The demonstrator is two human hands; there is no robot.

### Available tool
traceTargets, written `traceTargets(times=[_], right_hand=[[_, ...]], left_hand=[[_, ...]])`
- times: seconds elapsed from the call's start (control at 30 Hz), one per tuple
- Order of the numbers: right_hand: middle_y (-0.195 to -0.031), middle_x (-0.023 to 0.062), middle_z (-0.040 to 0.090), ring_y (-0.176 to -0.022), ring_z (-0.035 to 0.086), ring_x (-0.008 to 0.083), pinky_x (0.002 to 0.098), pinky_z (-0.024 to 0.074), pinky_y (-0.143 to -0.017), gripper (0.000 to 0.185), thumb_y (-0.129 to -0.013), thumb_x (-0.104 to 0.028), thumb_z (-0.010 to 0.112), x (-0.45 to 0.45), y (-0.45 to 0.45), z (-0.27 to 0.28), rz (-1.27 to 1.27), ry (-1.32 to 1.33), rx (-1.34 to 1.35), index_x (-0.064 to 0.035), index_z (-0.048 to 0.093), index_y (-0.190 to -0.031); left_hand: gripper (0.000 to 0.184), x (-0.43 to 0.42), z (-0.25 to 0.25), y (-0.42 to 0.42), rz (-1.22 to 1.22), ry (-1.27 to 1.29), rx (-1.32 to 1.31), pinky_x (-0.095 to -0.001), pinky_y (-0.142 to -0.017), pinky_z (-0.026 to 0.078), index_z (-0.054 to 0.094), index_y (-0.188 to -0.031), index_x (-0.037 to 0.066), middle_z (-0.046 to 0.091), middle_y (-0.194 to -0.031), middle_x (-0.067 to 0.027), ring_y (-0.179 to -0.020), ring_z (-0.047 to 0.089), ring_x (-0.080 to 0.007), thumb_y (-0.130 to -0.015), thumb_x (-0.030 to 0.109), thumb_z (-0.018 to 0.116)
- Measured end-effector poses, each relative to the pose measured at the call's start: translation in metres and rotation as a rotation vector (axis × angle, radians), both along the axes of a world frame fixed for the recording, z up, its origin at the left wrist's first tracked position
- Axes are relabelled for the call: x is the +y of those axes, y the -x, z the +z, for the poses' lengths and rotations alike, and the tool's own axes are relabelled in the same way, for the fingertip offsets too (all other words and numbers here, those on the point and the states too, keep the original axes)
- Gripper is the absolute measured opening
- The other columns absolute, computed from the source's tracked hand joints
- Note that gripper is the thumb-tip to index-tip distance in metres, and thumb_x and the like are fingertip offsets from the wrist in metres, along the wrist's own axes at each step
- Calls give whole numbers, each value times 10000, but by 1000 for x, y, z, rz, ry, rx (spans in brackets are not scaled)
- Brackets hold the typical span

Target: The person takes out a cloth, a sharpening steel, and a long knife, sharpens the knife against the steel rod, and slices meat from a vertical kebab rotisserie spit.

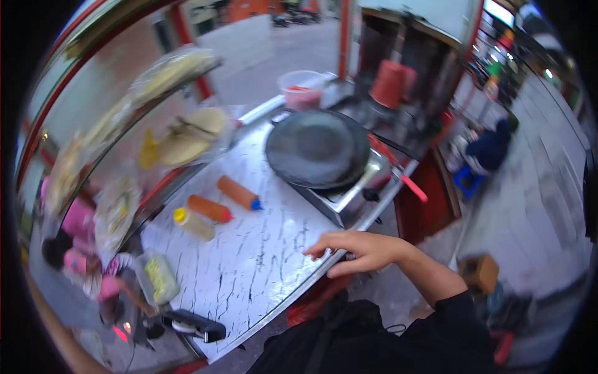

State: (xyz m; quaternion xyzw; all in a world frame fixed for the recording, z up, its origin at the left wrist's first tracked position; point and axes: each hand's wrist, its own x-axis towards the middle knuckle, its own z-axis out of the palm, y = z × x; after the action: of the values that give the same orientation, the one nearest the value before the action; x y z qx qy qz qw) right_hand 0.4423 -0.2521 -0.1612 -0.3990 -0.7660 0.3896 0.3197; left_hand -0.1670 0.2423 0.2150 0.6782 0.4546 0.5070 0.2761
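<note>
My right hand (pixel 358 249) is over the front edge of the white marbled tabletop (pixel 261 262). Its fingers are bent and the thumb stands apart from them; I see nothing held. Part of my left forearm (pixel 62 330) shows at the lower left, but the hand is out of view. Beyond my right hand, a dark round griddle pan (pixel 317 149) sits on a silver gas stove (pixel 355 196). Left of the stove lie an orange squeeze bottle with a blue cap (pixel 237 191), another with a red cap (pixel 208 207) and a pale one with a yellow cap (pixel 196 225).
A clear container of shredded pale-green food (pixel 159 279) stands at the left, near a black device (pixel 194 325). Bagged flatbreads (pixel 193 134) lie behind. Red-handled tongs (pixel 408 181) rest beside the stove. People (pixel 99 274) are at the left; another person (pixel 489 146) sits at the right.
</note>
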Motion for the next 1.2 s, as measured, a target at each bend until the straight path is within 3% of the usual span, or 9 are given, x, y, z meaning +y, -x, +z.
traceTargets(times=[0.1, 0.27, 0.33, 0.47, 0.5, 0.53, 0.63, 0.87, 1.2], right_hand=[[-1211, 90, 583, -1114, 547, 187, 335, 434, -929, 568, -927, -301, 646, -77, -35, -49, -68, 505, -2, -93, 442, -1415], [-1147, 107, 606, -1045, 569, 195, 339, 462, -896, 600, -918, -415, 639, -185, -67, -179, -376, 802, 72, -95, 456, -1392], [-1125, 111, 624, -1041, 573, 198, 338, 459, -894, 649, -881, -477, 658, -219, -63, -221, -715, 1038, 102, -89, 481, -1370], [-1142, 146, 646, -1054, 602, 234, 345, 486, -879, 707, -820, -525, 688, -283, -45, -324, -921, 1146, 0, -103, 506, -1358], [-1140, 174, 650, -1062, 607, 277, 369, 478, -903, 702, -811, -529, 687, -298, -40, -345, -878, 1123, -207, -100, 523, -1341], [-1139, 201, 654, -1070, 613, 319, 392, 471, -927, 697, -801, -533, 686, -309, -33, -354, -825, 1094, -409, -97, 539, -1324], [-1162, 237, 639, -1128, 586, 373, 425, 446, -970, 682, -795, -528, 687, -336, -23, -370, -906, 1107, -353, -90, 557, -1301], [-1253, 229, 597, -1200, 544, 371, 415, 418, -1016, 696, -773, -521, 695, -368, -45, -371, -998, 1198, -316, -64, 568, -1282], [-1074, 224, 669, -1043, 627, 355, 417, 478, -905, 617, -824, -479, 674, -349, -84, -339, -1015, 1066, -329, -61, 570, -1267]], left_hand=[[321, 26, -22, -18, 68, -11, 151, -289, -908, 460, 587, -1226, 81, 639, -1162, -69, -1025, 605, -165, -959, 258, 555], [348, 48, -62, -36, 124, -23, 303, -303, -911, 465, 558, -1246, 62, 625, -1179, -93, -1035, 603, -188, -967, 268, 528], [360, 54, -76, -42, 137, -27, 341, -309, -911, 467, 546, -1254, 54, 620, -1186, -102, -1039, 602, -197, -970, 273, 518], [382, 57, -98, -48, 154, -37, 390, -320, -913, 471, 523, -1270, 39, 609, -1199, -121, -1047, 600, -216, -976, 281, 496], [388, 56, -102, -48, 156, -37, 400, -323, -914, 473, 517, -1274, 35, 606, -1202, -126, -1049, 599, -221, -977, 283, 490], [394, 57, -103, -51, 156, -45, 408, -326, -914, 474, 511, -1278, 31, 603, -1206, -131, -1050, 599, -225, -979, 285, 485], [411, 56, -112, -58, 155, -48, 430, -334, -915, 477, 494, -1290, 20, 595, -1216, -145, -1056, 597, -239, -983, 292, 469], [452, 43, -128, -61, 157, -58, 444, -354, -919, 484, 453, -1318, -7, 575, -1239, -178, -1070, 593, -272, -994, 307, 431], [512, 5, -134, -72, 188, -103, 490, -382, -923, 494, 394, -1359, -46, 548, -1273, -225, -1090, 588, -318, -1009, 328, 377]])
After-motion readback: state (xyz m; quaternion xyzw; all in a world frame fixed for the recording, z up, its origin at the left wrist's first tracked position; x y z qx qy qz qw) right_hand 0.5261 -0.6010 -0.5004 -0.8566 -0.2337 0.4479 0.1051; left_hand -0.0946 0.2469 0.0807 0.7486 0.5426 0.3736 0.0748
